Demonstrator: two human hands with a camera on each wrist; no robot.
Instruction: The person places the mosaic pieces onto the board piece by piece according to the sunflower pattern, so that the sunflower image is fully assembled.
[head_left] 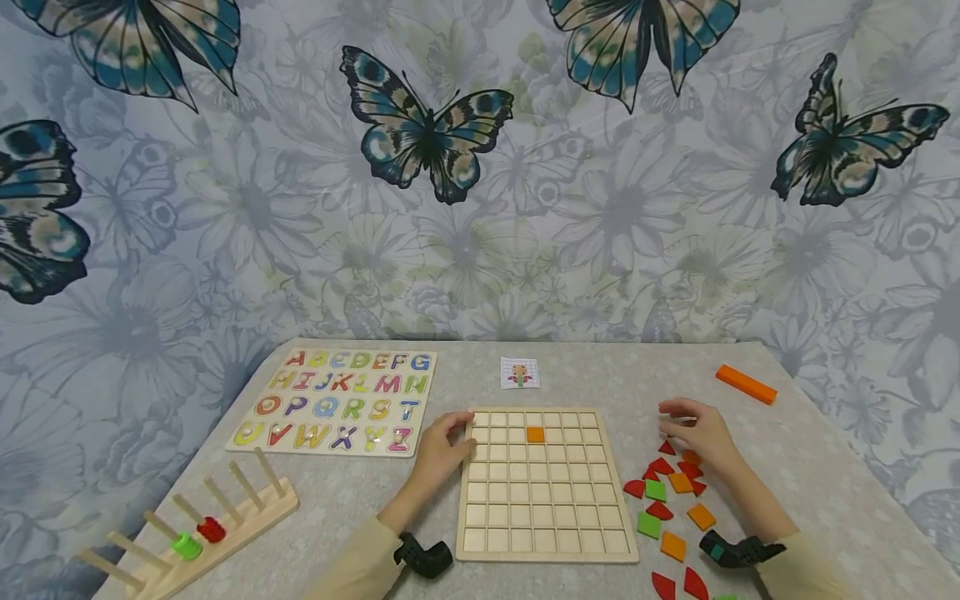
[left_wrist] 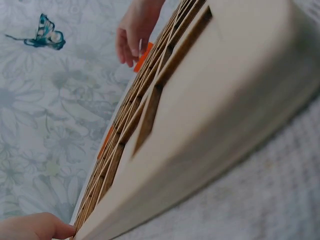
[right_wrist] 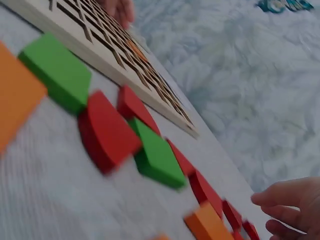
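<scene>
A left hand (head_left: 437, 450) grips the edge of a wooden grid board (head_left: 547, 517) while a relaxed right hand (head_left: 701, 433) hovers near loose pieces (head_left: 681, 482).
The board lies just right of the left hand's grip, an orange square (head_left: 536, 434) in its second row; red, green and orange pieces spread below and nearer than the right hand's loosely bent fingers, with an orange bar (head_left: 746, 384) beyond them.

The wall (head_left: 615, 300) is pale blue-grey, printed with faint flowers (head_left: 255, 208) and large teal, tan and black butterflies (head_left: 428, 133), some cut off by the view's edges. Before it stands a mottled light-grey table (head_left: 622, 375). The light is soft.
</scene>
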